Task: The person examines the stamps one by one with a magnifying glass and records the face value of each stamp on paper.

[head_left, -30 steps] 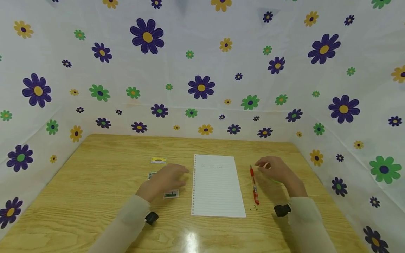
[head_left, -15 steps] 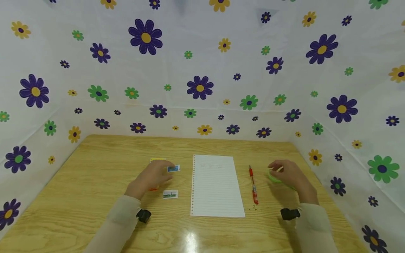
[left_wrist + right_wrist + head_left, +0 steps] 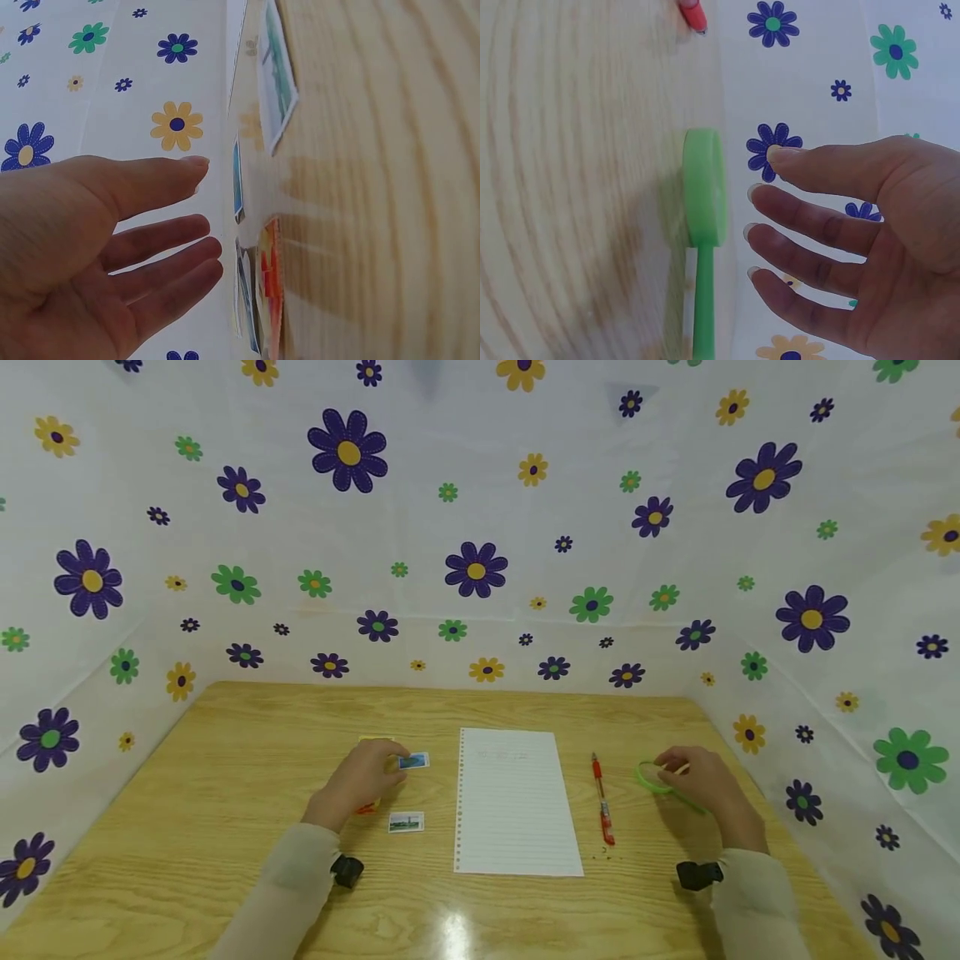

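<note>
As right hand (image 3: 699, 775) hovers, relaxed, magnifier (image 3: 700, 187) below

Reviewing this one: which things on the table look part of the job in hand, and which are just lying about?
Likely part of the job, going by the hands:
green magnifier, by the right hand
blue picture card, by the left hand
landscape card, near that hand

Likely just lying about:
lined sheet
red pen
</note>
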Tool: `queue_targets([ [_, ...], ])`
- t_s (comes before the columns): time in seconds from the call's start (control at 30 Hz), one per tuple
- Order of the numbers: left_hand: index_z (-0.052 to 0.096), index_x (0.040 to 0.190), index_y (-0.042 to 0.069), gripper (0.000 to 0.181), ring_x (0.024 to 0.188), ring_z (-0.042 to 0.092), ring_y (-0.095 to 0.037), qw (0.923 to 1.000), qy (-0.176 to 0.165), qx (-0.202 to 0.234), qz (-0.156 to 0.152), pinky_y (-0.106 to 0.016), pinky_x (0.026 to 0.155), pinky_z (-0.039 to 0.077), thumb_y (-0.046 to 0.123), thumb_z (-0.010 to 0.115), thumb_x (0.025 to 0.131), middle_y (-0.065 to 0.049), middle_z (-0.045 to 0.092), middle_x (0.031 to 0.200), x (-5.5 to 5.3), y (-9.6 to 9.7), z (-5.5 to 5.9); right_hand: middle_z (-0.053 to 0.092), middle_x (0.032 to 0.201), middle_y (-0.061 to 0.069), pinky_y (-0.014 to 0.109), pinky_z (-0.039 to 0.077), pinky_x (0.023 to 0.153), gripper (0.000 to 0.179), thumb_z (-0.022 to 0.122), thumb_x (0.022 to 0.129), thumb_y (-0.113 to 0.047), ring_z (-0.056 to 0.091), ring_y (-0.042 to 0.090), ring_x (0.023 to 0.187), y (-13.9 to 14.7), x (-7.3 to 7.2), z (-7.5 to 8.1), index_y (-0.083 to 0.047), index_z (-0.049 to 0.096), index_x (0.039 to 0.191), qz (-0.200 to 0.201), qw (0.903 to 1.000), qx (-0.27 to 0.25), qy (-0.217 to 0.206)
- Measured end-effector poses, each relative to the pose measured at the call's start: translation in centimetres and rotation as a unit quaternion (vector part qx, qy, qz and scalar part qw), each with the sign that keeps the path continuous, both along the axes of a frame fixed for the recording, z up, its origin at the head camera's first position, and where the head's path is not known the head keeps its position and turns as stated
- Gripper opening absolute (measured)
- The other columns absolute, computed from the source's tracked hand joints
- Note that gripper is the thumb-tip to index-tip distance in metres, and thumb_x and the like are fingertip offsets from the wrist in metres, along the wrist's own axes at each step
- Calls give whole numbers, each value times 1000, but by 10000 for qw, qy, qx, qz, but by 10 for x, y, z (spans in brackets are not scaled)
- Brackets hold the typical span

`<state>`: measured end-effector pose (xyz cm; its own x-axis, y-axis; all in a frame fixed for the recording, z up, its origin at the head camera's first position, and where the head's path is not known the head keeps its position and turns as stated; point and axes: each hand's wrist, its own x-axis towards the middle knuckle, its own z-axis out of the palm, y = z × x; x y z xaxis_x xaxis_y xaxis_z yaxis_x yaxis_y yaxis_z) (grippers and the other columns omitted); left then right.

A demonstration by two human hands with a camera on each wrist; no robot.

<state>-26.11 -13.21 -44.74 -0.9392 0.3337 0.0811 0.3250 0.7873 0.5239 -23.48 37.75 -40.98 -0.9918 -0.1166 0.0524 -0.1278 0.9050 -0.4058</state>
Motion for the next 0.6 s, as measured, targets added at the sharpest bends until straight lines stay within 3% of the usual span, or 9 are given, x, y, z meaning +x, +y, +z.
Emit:
queue_targets([
  [0.2, 74, 122, 2, 29, 126, 64, -38, 9999, 69, -151, 32, -54, 106, 51, 11, 74, 94, -16, 72, 128, -5, 1, -4, 75, 100, 23, 53, 57, 78, 20, 68, 97, -13, 70, 35, 86, 4, -2, -7, 3, 72, 109, -25, 10000, 89, 9],
  [0.6, 73, 124, 1, 30, 129, 61, -40, 9993, 167, -222, 249, -55, 108, 50, 10, 74, 95, -18, 71, 131, -6, 1, 0, 74, 102, 24, 55, 54, 77, 20, 69, 95, -14, 68, 42, 94, 19, -3, -12, -1, 73, 109, -342, 9987, 321, -212],
])
